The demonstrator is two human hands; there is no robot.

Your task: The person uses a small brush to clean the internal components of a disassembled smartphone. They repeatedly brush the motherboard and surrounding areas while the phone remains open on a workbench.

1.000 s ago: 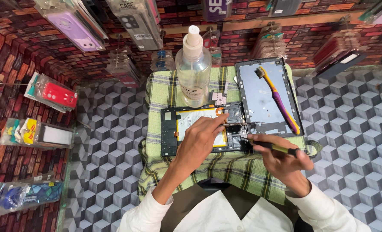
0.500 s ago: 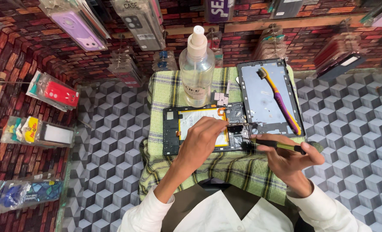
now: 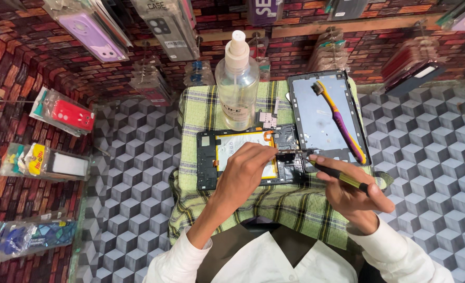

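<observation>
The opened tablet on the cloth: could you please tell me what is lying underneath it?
The opened tablet lies on a green checked cloth, which spreads out past it on all sides. The left hand covers part of the tablet, and whatever is beneath the cloth is hidden.

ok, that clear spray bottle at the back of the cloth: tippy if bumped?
Probably: the spray bottle is tall and narrow, standing upright on soft checked cloth. Liquid level is unclear, so weight is uncertain. Smooth clear walls likely slip.

A left hand (image 3: 245, 173) presses on an opened tablet (image 3: 243, 157) while the right hand (image 3: 350, 191) grips a yellow-handled screwdriver (image 3: 340, 177); a spray bottle (image 3: 237, 84) stands at the checked cloth's (image 3: 274, 204) far edge.
</observation>
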